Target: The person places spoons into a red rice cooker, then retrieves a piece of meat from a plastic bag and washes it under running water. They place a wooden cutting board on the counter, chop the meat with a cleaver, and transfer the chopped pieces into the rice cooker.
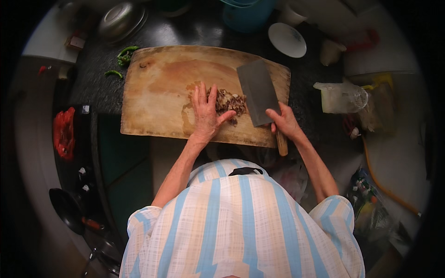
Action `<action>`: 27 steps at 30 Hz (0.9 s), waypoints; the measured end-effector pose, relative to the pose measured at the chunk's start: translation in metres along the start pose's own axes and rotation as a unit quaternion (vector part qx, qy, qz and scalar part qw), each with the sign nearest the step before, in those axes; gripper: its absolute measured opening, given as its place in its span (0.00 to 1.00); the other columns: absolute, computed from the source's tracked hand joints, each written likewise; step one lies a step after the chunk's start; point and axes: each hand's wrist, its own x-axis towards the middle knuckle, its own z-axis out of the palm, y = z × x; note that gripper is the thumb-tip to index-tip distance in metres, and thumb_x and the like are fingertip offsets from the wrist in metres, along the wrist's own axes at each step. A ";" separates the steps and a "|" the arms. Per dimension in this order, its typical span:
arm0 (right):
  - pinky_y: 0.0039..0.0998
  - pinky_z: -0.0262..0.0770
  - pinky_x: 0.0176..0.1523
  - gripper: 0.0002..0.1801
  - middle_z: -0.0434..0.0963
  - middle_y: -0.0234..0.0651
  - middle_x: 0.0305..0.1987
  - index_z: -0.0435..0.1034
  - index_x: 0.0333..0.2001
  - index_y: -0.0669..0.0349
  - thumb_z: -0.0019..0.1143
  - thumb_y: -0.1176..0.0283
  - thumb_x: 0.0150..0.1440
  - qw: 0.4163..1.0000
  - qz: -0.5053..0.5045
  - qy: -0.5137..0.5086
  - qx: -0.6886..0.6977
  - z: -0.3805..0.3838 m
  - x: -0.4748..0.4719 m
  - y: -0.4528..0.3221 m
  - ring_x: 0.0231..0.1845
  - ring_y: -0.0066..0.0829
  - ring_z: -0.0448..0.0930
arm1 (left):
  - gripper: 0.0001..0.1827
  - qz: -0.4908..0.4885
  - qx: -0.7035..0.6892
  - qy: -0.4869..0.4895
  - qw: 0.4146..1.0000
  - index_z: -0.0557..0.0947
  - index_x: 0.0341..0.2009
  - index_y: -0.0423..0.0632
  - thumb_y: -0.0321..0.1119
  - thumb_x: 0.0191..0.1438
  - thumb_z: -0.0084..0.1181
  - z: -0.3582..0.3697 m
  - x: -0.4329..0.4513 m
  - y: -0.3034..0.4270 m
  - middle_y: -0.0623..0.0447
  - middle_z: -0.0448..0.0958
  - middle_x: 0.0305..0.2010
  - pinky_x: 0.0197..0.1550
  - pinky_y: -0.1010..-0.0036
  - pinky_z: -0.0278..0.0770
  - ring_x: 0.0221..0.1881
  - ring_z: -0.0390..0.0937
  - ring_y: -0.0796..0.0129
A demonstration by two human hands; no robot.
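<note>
My right hand (284, 122) grips a Chinese cleaver (259, 92) near the wooden handle, its broad blade tilted over the right part of a worn wooden cutting board (156, 114). A small heap of chopped brownish food (230, 102), perhaps meat or mushroom, lies on the board just left of the blade. Against the heap's left side rests my left hand (205, 111), fingers spread and palm down, the thumb at the heap's near edge. Part of the food is hidden under these fingers. A wet stain shows on the wood beside them.
Green chillies (125, 57) lie left of the board on the dark countertop (100, 90). Behind it stand a metal bowl (121, 21), a blue bucket (247, 15) and a white plate (288, 40). Rightward is a clear plastic bag (342, 97). A frying pan (66, 210) sits at lower left.
</note>
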 end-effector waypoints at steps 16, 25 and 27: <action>0.22 0.67 0.14 0.08 0.71 0.33 0.22 0.63 0.41 0.67 0.45 0.77 0.57 0.998 -0.024 -0.059 0.022 0.110 -0.005 -0.033 0.12 0.20 0.70 | 0.41 -0.184 -0.190 0.171 0.949 0.66 0.59 0.45 0.42 0.41 0.67 0.001 -0.001 0.039 0.35 0.54 0.64 0.62 0.58 0.56 0.63 0.55 0.44; 0.50 0.66 0.33 0.05 0.70 0.59 0.25 0.61 0.32 0.69 0.45 0.80 0.50 0.926 -0.300 -0.056 -0.222 0.158 -0.008 -0.085 0.29 0.61 0.72 | 0.38 -0.187 -0.567 0.353 0.720 0.62 0.60 0.40 0.50 0.52 0.59 -0.050 0.006 0.028 0.49 0.64 0.57 0.59 0.70 0.60 0.55 0.63 0.66; 0.50 0.67 0.33 0.06 0.70 0.59 0.27 0.61 0.32 0.70 0.45 0.80 0.50 0.905 -0.346 -0.054 -0.242 0.170 -0.012 -0.093 0.29 0.61 0.72 | 0.37 -0.178 -0.593 0.387 0.683 0.63 0.60 0.40 0.48 0.52 0.60 -0.071 0.007 0.034 0.49 0.66 0.56 0.58 0.71 0.61 0.54 0.64 0.66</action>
